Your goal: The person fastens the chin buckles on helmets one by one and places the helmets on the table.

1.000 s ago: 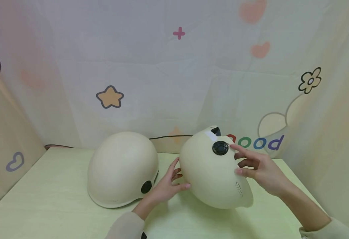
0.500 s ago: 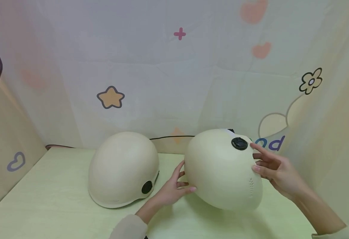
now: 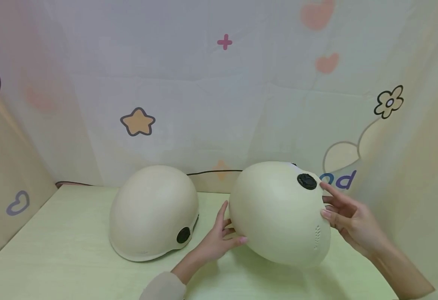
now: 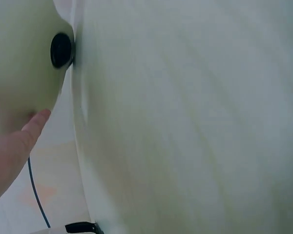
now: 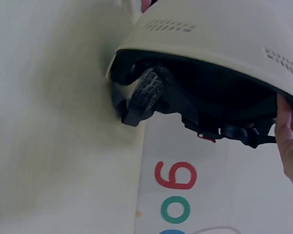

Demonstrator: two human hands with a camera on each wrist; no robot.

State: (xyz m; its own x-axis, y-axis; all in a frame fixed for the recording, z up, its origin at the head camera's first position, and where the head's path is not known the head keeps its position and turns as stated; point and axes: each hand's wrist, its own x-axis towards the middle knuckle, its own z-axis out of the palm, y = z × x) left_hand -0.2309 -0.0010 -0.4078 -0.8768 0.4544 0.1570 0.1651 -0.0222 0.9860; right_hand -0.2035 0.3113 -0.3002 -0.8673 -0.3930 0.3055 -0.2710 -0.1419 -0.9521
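Observation:
A cream helmet (image 3: pixel 275 212) is tilted over the right half of the table, its dome toward me. My left hand (image 3: pixel 216 239) touches the dome's left side, thumb and index finger stretched along it. At the helmet's right rim, my right hand (image 3: pixel 354 221) pinches the edge, thumb outside and other fingers behind it. A black round disc (image 3: pixel 306 181) sits close to that hand. From the right wrist view, the helmet's dark inside, a chin strap (image 5: pixel 132 118) and a textured black pad (image 5: pixel 149 90) show. My left-hand fingers are partly hidden behind the dome.
A second cream helmet (image 3: pixel 151 212) rests dome-up on the pale green table (image 3: pixel 53 250), left of my left hand. Behind runs a patterned cloth backdrop (image 3: pixel 188 104), with a thin dark cable (image 3: pixel 215 171) along its base.
The held helmet has moved right and turned, so its side vent and opening face farther right. Both hands have shifted right with it. The second helmet stays put.

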